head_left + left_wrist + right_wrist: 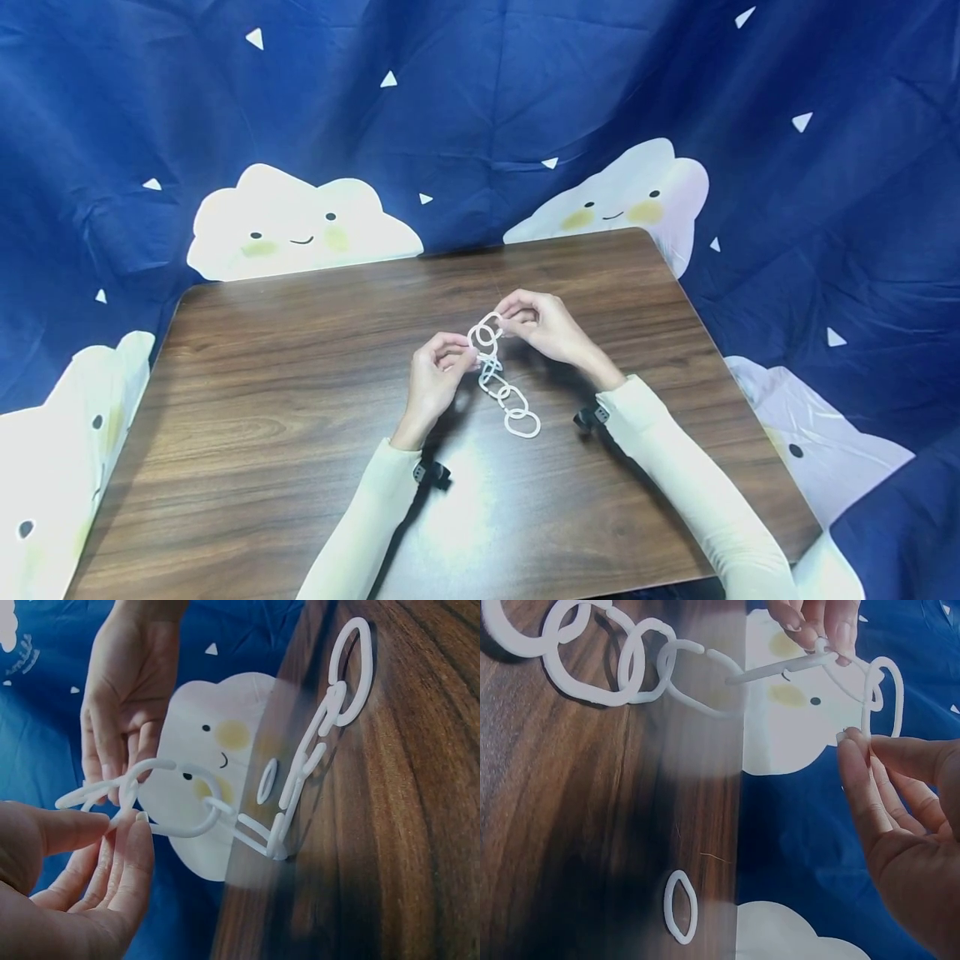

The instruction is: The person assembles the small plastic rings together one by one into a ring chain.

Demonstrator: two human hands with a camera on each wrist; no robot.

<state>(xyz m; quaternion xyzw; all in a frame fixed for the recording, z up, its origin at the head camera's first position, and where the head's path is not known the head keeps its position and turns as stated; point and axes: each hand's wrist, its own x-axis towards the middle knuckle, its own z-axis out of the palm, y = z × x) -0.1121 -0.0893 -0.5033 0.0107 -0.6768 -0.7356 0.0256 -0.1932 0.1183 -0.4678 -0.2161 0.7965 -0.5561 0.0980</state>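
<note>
A chain of white, open-gapped plastic links (513, 398) runs from my hands down onto the wooden table. My left hand (437, 373) pinches one link near the upper end between thumb and fingertips. At the end link (897, 690), my right hand (911, 791) grips with thumb and fingers. The two held links cross each other between the hands, raised over the table. From there several joined links (300, 765) hang down, and the lower ones lie towards the front. A separate white oval ring (680, 907) shows on the table in the right wrist view.
The brown wooden table (285, 417) has a far edge just beyond the hands. A blue curtain (465, 100) with white clouds hangs behind and beside it. Small black cameras (432, 475) are strapped under both wrists, beside the pale sleeves (360, 517).
</note>
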